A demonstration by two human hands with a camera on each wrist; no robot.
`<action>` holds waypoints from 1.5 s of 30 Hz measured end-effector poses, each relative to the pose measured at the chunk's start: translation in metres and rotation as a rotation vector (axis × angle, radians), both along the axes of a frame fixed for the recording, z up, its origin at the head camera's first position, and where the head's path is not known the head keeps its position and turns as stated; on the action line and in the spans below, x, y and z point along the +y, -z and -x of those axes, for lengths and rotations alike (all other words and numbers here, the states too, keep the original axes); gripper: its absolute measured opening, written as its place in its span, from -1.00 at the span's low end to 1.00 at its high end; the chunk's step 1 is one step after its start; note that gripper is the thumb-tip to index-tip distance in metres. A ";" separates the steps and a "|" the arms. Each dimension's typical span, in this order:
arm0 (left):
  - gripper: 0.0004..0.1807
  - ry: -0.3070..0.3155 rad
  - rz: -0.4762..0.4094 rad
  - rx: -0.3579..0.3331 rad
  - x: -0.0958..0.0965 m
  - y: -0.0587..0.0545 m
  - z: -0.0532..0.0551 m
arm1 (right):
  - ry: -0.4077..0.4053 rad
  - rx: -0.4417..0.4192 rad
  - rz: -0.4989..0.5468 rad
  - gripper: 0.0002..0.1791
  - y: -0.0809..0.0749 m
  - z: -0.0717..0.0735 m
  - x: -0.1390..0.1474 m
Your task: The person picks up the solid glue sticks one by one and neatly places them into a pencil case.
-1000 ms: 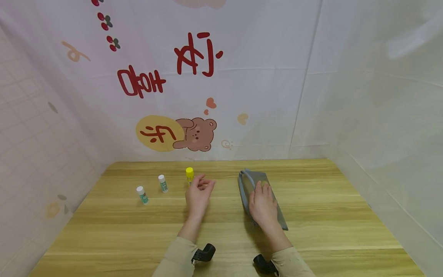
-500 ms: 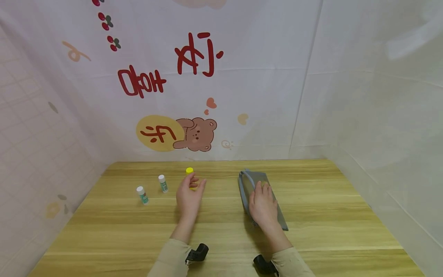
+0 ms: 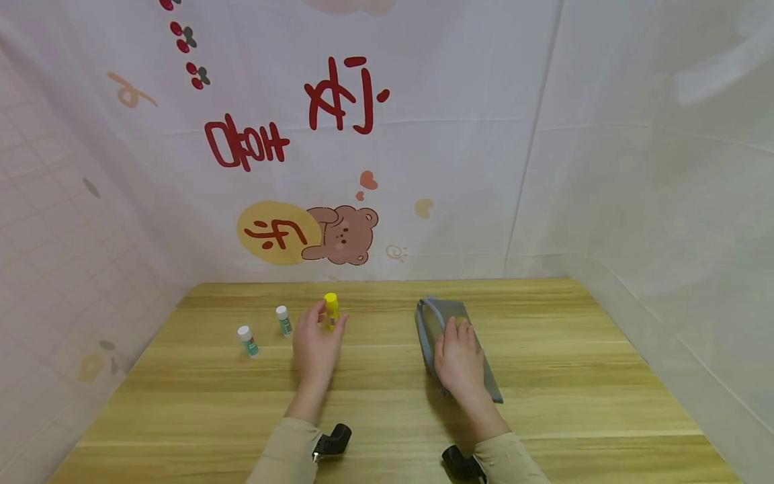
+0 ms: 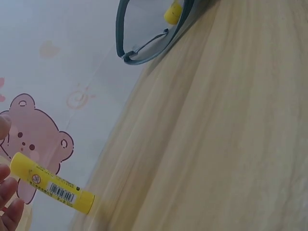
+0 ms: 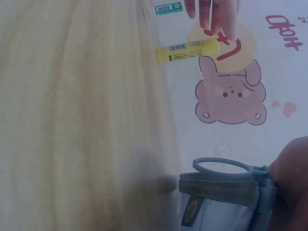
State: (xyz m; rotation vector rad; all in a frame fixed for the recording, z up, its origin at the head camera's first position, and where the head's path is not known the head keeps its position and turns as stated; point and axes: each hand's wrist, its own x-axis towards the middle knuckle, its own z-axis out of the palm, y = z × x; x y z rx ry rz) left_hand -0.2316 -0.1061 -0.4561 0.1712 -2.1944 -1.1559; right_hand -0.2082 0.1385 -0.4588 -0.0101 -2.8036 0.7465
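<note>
Leftward goes the person's left hand (image 3: 316, 344) since half a second ago, so that the yellow glue stick (image 3: 332, 310), partly hidden then, now shows between thumb and fingers in the head view. Meanwhile the right hand (image 3: 461, 359) and the grey zip pouch (image 5: 221, 186) keep their places.

The left hand's grip is not closed: its fingers lie to the left of the yellow glue stick and its thumb to the right, apart from it. The fingertips come very near the stick's upper end, but whether they touch it cannot be told. The stick stands upright towards the back of the worktop (image 3: 556, 349), its printed barcode visible from both wrists.

The right hand rests on the pouch; the pictures do not show whether its grip is closed on the fabric. The pouch's mouth gapes, and a yellow object (image 4: 173, 13) shows inside it in the left wrist view.

To the left of the hand stand two white-capped glue sticks with teal labels, the nearer one (image 3: 285, 321) just beyond the fingers and the farther one (image 3: 248, 341) near it. Behind the worktop hangs a pale cloth (image 3: 459, 161) printed with a brown bear (image 3: 349, 235).
</note>
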 end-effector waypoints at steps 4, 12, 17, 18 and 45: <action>-0.41 0.004 0.032 0.000 -0.006 0.001 0.001 | 0.001 0.004 -0.003 -0.44 0.001 0.000 0.000; -0.29 0.053 0.065 -0.078 -0.015 0.004 0.006 | 0.005 0.024 -0.012 -0.45 0.003 0.001 0.001; -0.20 0.108 -0.009 -0.154 -0.020 0.006 0.010 | 0.006 0.026 -0.018 -0.45 0.002 0.001 0.001; -0.20 0.118 -0.029 -0.164 -0.020 0.007 0.011 | 0.007 0.025 -0.018 -0.45 0.002 0.001 0.000; -0.28 0.287 -0.300 -0.181 -0.033 0.026 0.035 | -0.013 0.026 -0.017 -0.44 0.000 0.001 0.000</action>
